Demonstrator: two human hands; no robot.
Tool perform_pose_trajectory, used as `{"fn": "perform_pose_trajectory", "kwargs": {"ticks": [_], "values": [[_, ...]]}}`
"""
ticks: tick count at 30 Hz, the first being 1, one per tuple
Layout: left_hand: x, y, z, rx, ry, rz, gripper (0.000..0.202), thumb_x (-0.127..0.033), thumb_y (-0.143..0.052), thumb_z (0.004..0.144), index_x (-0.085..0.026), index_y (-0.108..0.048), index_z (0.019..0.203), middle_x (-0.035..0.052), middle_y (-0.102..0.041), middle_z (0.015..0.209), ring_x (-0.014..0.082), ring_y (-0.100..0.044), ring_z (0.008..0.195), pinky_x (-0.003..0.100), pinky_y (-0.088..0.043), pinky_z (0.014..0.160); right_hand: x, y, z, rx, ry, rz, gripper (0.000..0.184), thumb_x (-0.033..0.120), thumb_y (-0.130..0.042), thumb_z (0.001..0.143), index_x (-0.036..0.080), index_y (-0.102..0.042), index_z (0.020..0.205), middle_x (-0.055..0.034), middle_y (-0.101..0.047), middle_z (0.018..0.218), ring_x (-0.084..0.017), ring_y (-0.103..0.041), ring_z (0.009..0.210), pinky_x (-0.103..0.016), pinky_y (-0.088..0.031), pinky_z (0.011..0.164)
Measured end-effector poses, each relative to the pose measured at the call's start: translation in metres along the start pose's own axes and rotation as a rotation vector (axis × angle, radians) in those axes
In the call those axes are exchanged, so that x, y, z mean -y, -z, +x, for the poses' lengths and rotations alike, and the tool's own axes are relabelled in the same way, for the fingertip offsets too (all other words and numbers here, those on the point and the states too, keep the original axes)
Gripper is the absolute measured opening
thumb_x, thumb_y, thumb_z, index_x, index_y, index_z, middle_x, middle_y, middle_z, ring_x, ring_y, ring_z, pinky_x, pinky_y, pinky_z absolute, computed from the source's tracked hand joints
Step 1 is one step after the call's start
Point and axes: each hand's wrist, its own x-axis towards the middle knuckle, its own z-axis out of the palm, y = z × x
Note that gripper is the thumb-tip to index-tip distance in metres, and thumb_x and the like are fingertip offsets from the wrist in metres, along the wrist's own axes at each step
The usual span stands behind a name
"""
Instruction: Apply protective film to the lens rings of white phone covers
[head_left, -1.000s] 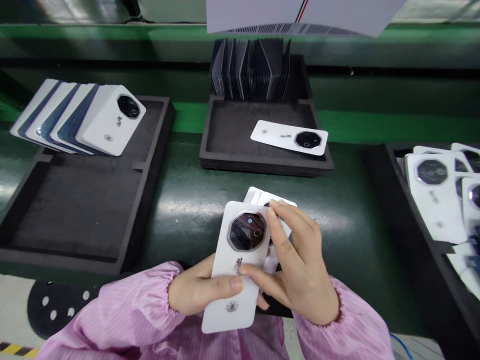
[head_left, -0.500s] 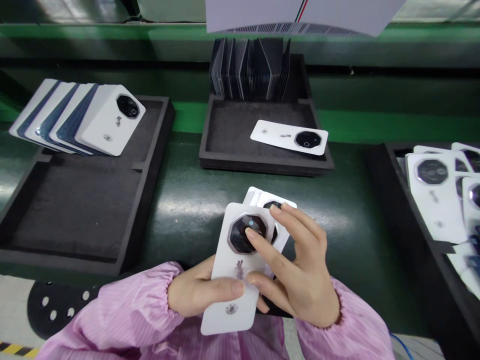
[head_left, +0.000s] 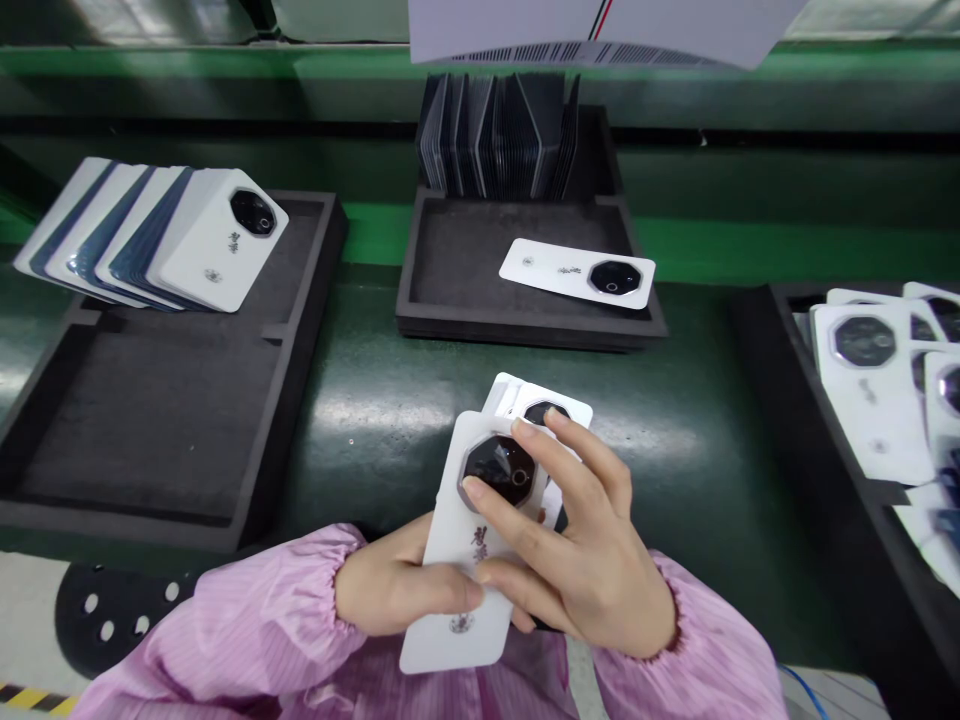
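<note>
My left hand [head_left: 405, 580] is closed round the lower part of a white phone back panel [head_left: 442, 645], thumb on its face. The panel has a black octagonal camera patch [head_left: 499, 465], dark lettering and a small round emblem. Over it spreads my right hand [head_left: 577, 530], fingers apart. Its index fingertip touches the patch's lower left edge, and the thumb lies near the lettering. Middle and ring fingertips reach the upper edge. More white phone back panels [head_left: 506, 392] show behind the held one, partly covered by the right fingers; I cannot tell whether they are held or lie on the bench.
A dark foam tray [head_left: 247, 480] at left carries a fanned stack of white panels [head_left: 217, 240]. The centre tray [head_left: 450, 318] holds one white panel [head_left: 551, 268] and upright dark sheets [head_left: 495, 140]. At right, another tray [head_left: 787, 420] contains several overlapping panels [head_left: 870, 400].
My right hand has slid slightly left and down across the panel. Its index fingertip went from the middle of the camera patch to the lower left edge. My left hand keeps its grip.
</note>
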Motion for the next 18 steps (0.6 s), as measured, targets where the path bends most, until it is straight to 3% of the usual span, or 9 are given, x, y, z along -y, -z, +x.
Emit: {"fn": "perform_pose_trajectory", "kwargs": {"ticks": [6,18], "values": [[0.0011,0.0010,-0.0003,0.002,0.015,-0.009,0.031,-0.026,-0.052,0.075,-0.012,-0.068,0.097,0.0103,-0.068,0.091,0.0209,-0.063,0.084,0.029,-0.049,0.073,0.0002,0.0008,-0.0006,0.000,-0.001,0.007,0.036,0.045,-0.052,0.084,0.018,-0.061,0.108,-0.0180,-0.039,0.129,-0.041,-0.033,0.124,-0.057,-0.040,0.089],[0.0006,0.0009,0.0002,0.010,-0.006,-0.006,0.031,-0.023,-0.052,0.075,-0.011,-0.068,0.098,0.0106,-0.069,0.093,0.0219,-0.064,0.086,0.030,-0.050,0.074,0.0007,0.0003,-0.0004,-0.003,-0.007,-0.001,0.036,0.045,-0.054,0.083,0.019,-0.061,0.106,-0.0169,-0.039,0.130,-0.040,-0.035,0.123,-0.057,-0.041,0.089]]}}
